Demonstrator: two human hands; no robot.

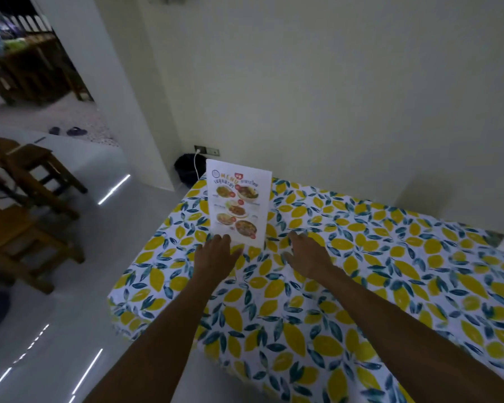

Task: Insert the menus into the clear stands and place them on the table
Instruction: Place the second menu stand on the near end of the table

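Menu in its clear stand [238, 203] standing upright just beyond the fingertips, left hand [218, 253] open at its base, contact unclear, right hand [306, 255] spread, holding nothing, stand's edges hardly showing.

We note the table [419, 286] is covered by a printed cloth, matt, lying smooth with faint creases at its near corner. The menu [237, 203] reads as white printed paper; its clear stand shows as a faint glossy plastic edge. The floor [79, 286] is a glossy, smooth tile, mirroring strip lights. The chairs [26, 228] are brown wood, dull finish. The wall [332, 97] appears painted, matt.
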